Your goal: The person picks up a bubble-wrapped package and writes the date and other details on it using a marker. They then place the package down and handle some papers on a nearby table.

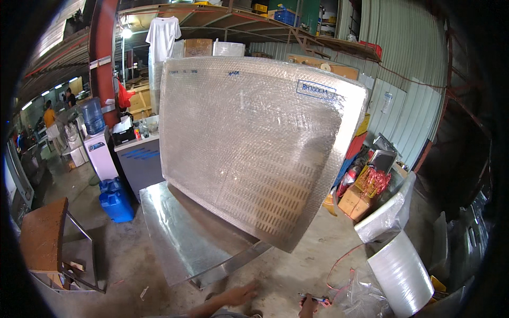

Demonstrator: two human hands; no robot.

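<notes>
A large boxy metal unit wrapped in bubble wrap (pixel 238 138) stands tilted on a metal-topped table (pixel 185 238). Rows of slots show through the wrap at its lower right, and blue markings run along its upper part. Low in the picture, my left hand (pixel 239 294) is stretched out with nothing in it, below the table's front corner. To its right, my right hand (pixel 307 306) is closed around a small slim tool (pixel 314 298) with blue and red parts; its exact kind is too small to tell. Neither hand touches the wrapped unit.
A brown-topped stand (pixel 45 236) is at left, near blue jugs (pixel 115 200) and a water dispenser (pixel 101 151). Clear plastic sheeting (pixel 366 297), a thin red cord (pixel 336 265) and a roll of wrap (pixel 400 273) lie at right. Two people are far left.
</notes>
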